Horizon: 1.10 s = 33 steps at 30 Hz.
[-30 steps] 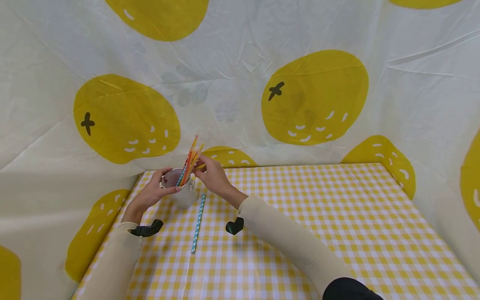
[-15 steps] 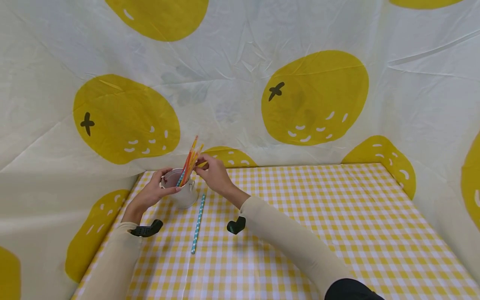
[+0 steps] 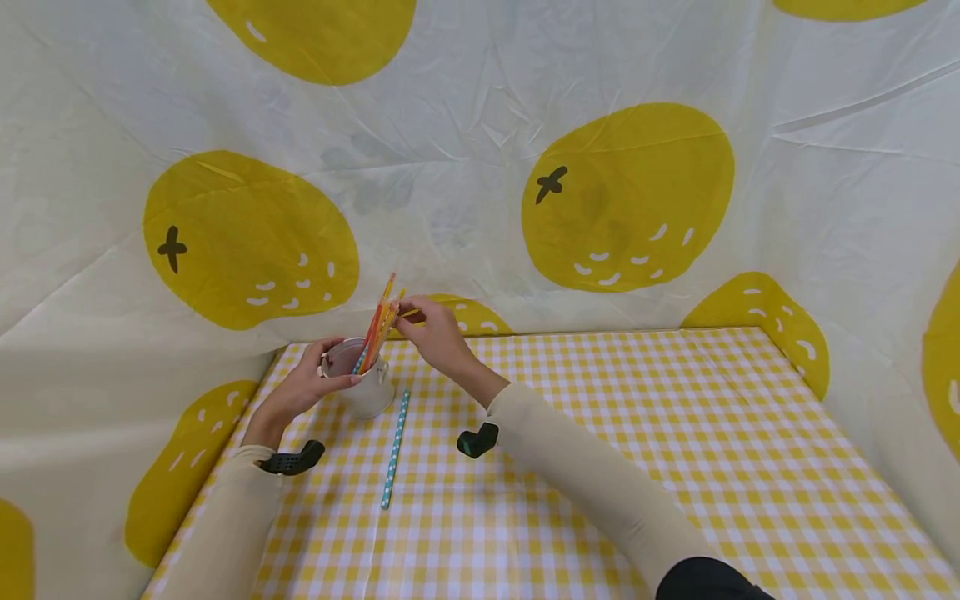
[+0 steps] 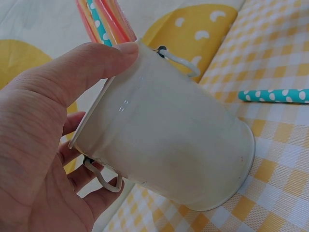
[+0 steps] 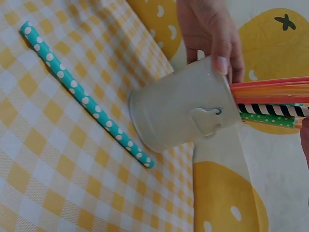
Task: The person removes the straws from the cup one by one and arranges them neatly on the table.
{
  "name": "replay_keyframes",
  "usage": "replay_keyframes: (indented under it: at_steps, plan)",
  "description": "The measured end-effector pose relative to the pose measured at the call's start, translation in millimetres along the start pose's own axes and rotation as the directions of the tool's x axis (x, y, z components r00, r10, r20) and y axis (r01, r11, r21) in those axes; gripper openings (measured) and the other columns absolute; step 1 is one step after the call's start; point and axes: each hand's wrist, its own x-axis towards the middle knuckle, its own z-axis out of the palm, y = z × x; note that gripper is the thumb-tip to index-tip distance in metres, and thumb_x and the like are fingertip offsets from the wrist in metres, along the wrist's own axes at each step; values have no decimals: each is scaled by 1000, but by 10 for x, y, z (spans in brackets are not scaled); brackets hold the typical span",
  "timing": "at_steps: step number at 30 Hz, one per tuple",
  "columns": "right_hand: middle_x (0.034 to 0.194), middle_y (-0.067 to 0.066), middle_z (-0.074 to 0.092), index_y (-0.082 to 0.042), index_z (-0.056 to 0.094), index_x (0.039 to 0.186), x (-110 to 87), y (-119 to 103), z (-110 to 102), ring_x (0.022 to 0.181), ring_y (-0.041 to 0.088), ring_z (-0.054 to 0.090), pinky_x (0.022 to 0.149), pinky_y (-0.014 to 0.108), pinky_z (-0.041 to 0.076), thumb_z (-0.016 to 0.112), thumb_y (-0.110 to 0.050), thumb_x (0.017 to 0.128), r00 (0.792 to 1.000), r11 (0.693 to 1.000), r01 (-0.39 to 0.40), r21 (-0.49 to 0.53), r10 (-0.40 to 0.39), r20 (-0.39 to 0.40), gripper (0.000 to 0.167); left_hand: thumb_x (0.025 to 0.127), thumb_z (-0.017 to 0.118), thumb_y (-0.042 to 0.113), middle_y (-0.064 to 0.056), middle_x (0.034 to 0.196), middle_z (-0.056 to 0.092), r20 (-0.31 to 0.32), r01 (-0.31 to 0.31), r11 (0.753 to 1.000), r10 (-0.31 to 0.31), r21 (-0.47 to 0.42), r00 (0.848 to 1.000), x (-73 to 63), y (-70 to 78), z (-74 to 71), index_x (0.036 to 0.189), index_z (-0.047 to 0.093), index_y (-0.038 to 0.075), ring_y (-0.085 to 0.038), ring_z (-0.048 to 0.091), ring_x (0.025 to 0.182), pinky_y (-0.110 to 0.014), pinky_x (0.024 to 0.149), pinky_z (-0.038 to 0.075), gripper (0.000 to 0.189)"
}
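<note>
A small white metal bucket (image 4: 178,130) with side handles stands at the back left of the table. My left hand (image 3: 303,383) grips its rim, thumb over the near side and fingers around the far side. Several drinking straws (image 3: 377,329), red, orange, yellow and patterned, lean to the right in it. My right hand (image 3: 438,337) pinches at the upper part of the straws; which one it holds is hidden. Its fingertips just show at the edge of the right wrist view. A teal straw with white dots (image 5: 89,99) lies on the cloth right of the bucket.
A yellow-and-white checked tablecloth (image 3: 637,433) covers the table. Behind and left of it hangs a pale curtain (image 3: 450,217) printed with large yellow fruit. Dark devices (image 3: 292,458) are worn on both wrists.
My right hand has risen slightly and shifted a little right along the straws' upper ends. My left hand, the bucket and the teal straw have kept their places.
</note>
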Motion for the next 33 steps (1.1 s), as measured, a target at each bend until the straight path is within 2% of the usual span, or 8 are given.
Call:
replay_keyframes:
  at_steps: [6, 14, 20, 25, 29, 33]
  plan:
    - [118, 9, 67, -6, 68, 124, 20, -62, -83, 103, 22, 68, 82, 24, 56, 67, -16, 100, 1000, 1000, 10, 24, -10, -6, 26, 92, 76, 36, -22, 157, 18, 1, 13, 1000, -13, -14, 1000, -10, 3, 1, 159, 19, 7, -41, 27, 139, -60, 109, 28, 92]
    - [117, 9, 67, -6, 69, 125, 40, -94, -186, 100, 20, 70, 87, 26, 55, 68, -14, 99, 995, 994, 93, 52, -90, -47, 28, 93, 75, 37, -23, 158, 16, 7, 12, 1000, -12, -7, 1000, -25, 8, -4, 160, 18, 7, -43, 25, 141, -62, 110, 27, 93]
    - [118, 11, 66, -8, 68, 127, 29, -123, -260, 101, 25, 69, 87, 29, 56, 68, -9, 98, 991, 989, 125, 84, -120, -57, 29, 93, 76, 36, -23, 159, 16, 5, 9, 1000, -9, 0, 1000, -39, -1, -10, 160, 18, 7, -42, 25, 140, -62, 109, 27, 93]
    - [124, 14, 64, -9, 67, 130, 40, -147, -313, 103, 24, 69, 90, 30, 55, 66, -8, 99, 990, 985, 135, 107, -129, -61, 31, 93, 75, 37, -22, 157, 17, 5, 7, 1000, -7, 3, 1000, -35, -9, -11, 160, 18, 7, -42, 26, 138, -62, 108, 28, 93]
    - [127, 11, 63, -12, 66, 132, 47, -177, -364, 103, 21, 68, 88, 28, 55, 66, -9, 100, 990, 986, 126, 113, -118, -77, 33, 93, 75, 37, -23, 156, 19, 6, 0, 1000, 0, 13, 1000, -30, -6, -7, 160, 17, 7, -42, 28, 134, -61, 106, 30, 93]
    - [127, 11, 62, -11, 65, 133, 60, -203, -409, 104, 23, 68, 88, 30, 56, 67, -8, 99, 988, 984, 129, 120, -117, -103, 35, 93, 75, 36, -23, 153, 21, 5, -6, 1000, 6, 17, 1000, -26, -5, -9, 160, 18, 7, -40, 29, 131, -59, 104, 30, 92]
